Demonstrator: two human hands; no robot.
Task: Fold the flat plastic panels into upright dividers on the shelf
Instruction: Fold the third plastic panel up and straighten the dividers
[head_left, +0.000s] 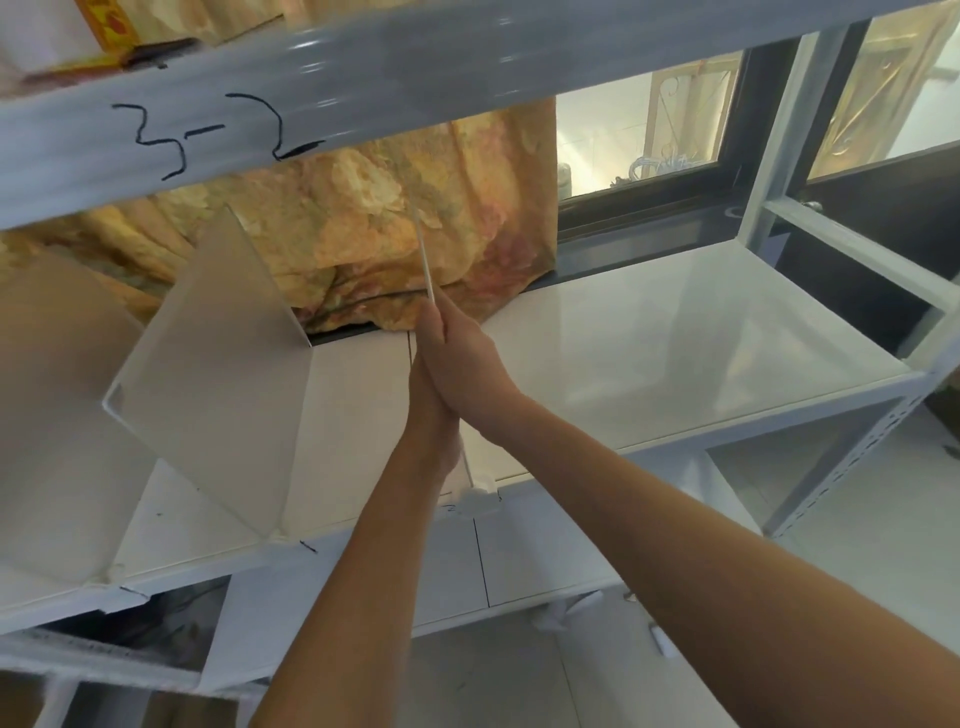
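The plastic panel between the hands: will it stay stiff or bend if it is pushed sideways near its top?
Probably it flexes somewhat: the panel looks very thin edge-on between the left hand and right hand. Likely light too. The neighbouring divider stands upright unheld, so the material seems reasonably stiff.

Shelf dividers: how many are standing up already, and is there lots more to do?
Done: two stand upright at the left, the near divider and the far-left divider. In hand: the left hand and the right hand press on either side of a third panel, seen edge-on. Left: the shelf to its right has no divider yet, so more may follow.
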